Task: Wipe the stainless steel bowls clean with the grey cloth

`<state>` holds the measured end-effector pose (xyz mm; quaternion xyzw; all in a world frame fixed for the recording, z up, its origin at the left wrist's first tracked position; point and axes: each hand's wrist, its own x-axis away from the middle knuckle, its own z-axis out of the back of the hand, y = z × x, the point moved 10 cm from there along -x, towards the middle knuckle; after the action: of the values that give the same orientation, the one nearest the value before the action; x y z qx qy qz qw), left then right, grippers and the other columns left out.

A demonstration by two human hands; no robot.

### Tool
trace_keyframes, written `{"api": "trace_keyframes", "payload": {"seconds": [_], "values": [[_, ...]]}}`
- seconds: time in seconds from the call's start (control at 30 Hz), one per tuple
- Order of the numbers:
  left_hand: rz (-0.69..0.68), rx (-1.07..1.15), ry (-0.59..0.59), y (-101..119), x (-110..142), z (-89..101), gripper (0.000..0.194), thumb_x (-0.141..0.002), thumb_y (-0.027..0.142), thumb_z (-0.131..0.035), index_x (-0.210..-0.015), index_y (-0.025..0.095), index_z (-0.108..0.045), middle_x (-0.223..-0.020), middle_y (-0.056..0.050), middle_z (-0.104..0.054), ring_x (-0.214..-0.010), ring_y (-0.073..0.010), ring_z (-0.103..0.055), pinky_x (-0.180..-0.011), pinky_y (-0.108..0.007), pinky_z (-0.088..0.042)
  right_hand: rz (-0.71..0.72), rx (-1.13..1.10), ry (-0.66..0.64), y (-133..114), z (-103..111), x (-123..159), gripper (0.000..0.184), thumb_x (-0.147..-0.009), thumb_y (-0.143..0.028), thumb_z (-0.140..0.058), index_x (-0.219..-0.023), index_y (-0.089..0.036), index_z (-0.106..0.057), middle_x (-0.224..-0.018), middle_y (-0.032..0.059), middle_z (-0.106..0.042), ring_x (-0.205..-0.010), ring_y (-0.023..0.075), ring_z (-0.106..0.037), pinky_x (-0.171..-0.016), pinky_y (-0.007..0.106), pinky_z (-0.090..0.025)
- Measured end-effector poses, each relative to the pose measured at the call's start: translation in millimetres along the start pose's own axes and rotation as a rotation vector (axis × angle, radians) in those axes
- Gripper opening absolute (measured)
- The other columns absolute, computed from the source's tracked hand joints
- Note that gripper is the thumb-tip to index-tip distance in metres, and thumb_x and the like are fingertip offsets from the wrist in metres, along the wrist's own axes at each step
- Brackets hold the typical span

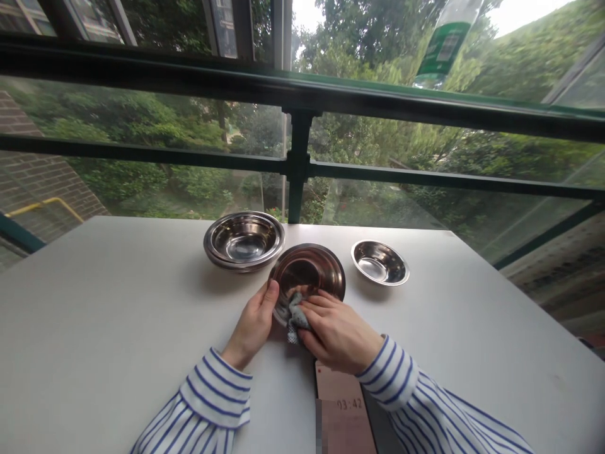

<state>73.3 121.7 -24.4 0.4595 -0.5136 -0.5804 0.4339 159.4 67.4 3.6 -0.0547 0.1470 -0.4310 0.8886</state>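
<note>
Head view: trees and shrubs (155,126) fill the far side, behind glass and a dark green railing (198,79) that crosses from edge to edge. Below the railing spreads a white table (118,334). Two sleeves, white with blue stripes, reach over it from the near edge, the left sleeve (208,394) and the right sleeve (416,397). At the back, left of centre, sits a stack of steel bowls (244,243), nested and upright. Just beside it on the right, in the middle of the table, is the held bowl (305,268), tilted with its opening towards the wearer; whether its base touches the table, I cannot tell. The left hand (248,331) grips its left rim, thumb over the edge, the other fingers mostly hidden behind. The right hand (340,331) has its fingers close together, pressing into the bowl's near side. A phone (343,403) reading 03:42 lies partly under that wrist. Farther right, apart from the others, stands a small bowl (380,263). Smallest is a grey cloth (297,315), bunched under the right fingers and thumb against the held bowl's inner wall
</note>
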Motion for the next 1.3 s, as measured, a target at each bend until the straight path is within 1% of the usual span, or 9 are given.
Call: {"api": "trace_keyframes", "payload": {"seconds": [0.1,0.17,0.33,0.5,0.67,0.77,0.9,1.13,1.3], "values": [[0.024,0.008,-0.016,-3.9,1.0,-1.7,0.051,-0.086,0.046,-0.036,-0.121,0.012,-0.05,-0.125,-0.009,-0.056,-0.118,-0.0228,-0.046,-0.101,-0.035,-0.032,0.035,-0.07,0.026,-10.3,-4.9,-4.6,0.041,-0.085,-0.03,-0.042,-0.12,-0.01,-0.044,-0.119,0.0134,-0.054,-0.114,0.021,-0.045,-0.099,0.035,-0.033],[0.033,0.017,-0.028,-5.4,0.9,-2.1,0.052,-0.086,0.046,-0.036,-0.123,0.013,-0.049,-0.125,-0.008,-0.056,-0.118,-0.0228,-0.046,-0.101,-0.035,-0.032,0.036,-0.067,0.027,-12.0,-6.9,-5.8,0.044,-0.086,-0.031,-0.041,-0.124,-0.009,-0.04,-0.123,0.0139,-0.051,-0.118,0.0212,-0.041,-0.101,0.035,-0.032],[0.018,-0.007,0.007,-2.3,-0.8,2.3,0.05,-0.086,0.045,-0.036,-0.123,0.014,-0.05,-0.128,-0.008,-0.053,-0.122,-0.0235,-0.042,-0.104,-0.039,-0.028,0.004,0.038,-0.002,1.3,-0.8,-0.5,0.031,-0.082,-0.028,-0.046,-0.109,-0.014,-0.052,-0.105,0.0099,-0.062,-0.105,0.0215,-0.051,-0.101,0.041,-0.029],[0.0,-0.016,0.009,0.3,-0.5,1.6,0.048,-0.086,0.044,-0.035,-0.12,0.015,-0.052,-0.127,-0.006,-0.054,-0.123,-0.0224,-0.04,-0.105,-0.037,-0.026,-0.038,0.093,-0.001,12.2,5.9,3.3,0.022,-0.081,-0.025,-0.045,-0.096,-0.015,-0.057,-0.096,0.0091,-0.064,-0.1,0.0215,-0.053,-0.101,0.043,-0.028],[0.022,0.008,-0.015,-3.8,2.3,-1.9,0.048,-0.086,0.045,-0.035,-0.121,0.015,-0.051,-0.126,-0.007,-0.055,-0.12,-0.0228,-0.044,-0.104,-0.037,-0.029,0.041,-0.062,-0.006,-7.1,-6.9,-3.6,0.042,-0.084,-0.027,-0.041,-0.122,-0.009,-0.043,-0.121,0.013,-0.053,-0.116,0.0212,-0.044,-0.102,0.037,-0.031],[0.037,0.022,-0.038,-5.4,3.4,-4.3,0.048,-0.086,0.045,-0.036,-0.121,0.015,-0.052,-0.124,-0.007,-0.057,-0.119,-0.0235,-0.045,-0.103,-0.037,-0.03,0.031,-0.086,0.014,-10.8,-11.5,-7.1,0.049,-0.086,-0.029,-0.039,-0.128,-0.005,-0.036,-0.129,0.016,-0.045,-0.123,0.0219,-0.036,-0.103,0.037,-0.03],[0.05,0.033,-0.034,-6.8,2.4,-3.1,0.05,-0.086,0.045,-0.036,-0.123,0.015,-0.049,-0.125,-0.007,-0.056,-0.117,-0.0235,-0.047,-0.102,-0.037,-0.032,0.015,-0.044,-0.003,-5.8,-9.1,-4.3,0.044,-0.083,-0.029,-0.044,-0.123,-0.01,-0.042,-0.121,0.0132,-0.053,-0.118,0.0227,-0.042,-0.104,0.041,-0.027],[0.046,0.003,0.002,-7.9,0.3,0.2,0.049,-0.086,0.046,-0.035,-0.118,0.014,-0.054,-0.125,-0.008,-0.056,-0.119,-0.0234,-0.046,-0.103,-0.036,-0.029,-0.064,0.069,-0.045,8.9,3.0,5.8,0.023,-0.084,-0.027,-0.043,-0.096,-0.015,-0.058,-0.096,0.0075,-0.065,-0.099,0.0216,-0.054,-0.101,0.043,-0.028],[0.052,-0.002,-0.013,-9.6,0.3,-0.9,0.052,-0.087,0.046,-0.033,-0.123,0.013,-0.049,-0.124,-0.009,-0.056,-0.118,-0.0237,-0.046,-0.102,-0.038,-0.031,0.018,0.02,-0.022,-6.6,-7.7,0.0,0.041,-0.084,-0.029,-0.041,-0.12,-0.01,-0.047,-0.12,0.0118,-0.055,-0.115,0.0222,-0.045,-0.102,0.039,-0.03]]}}
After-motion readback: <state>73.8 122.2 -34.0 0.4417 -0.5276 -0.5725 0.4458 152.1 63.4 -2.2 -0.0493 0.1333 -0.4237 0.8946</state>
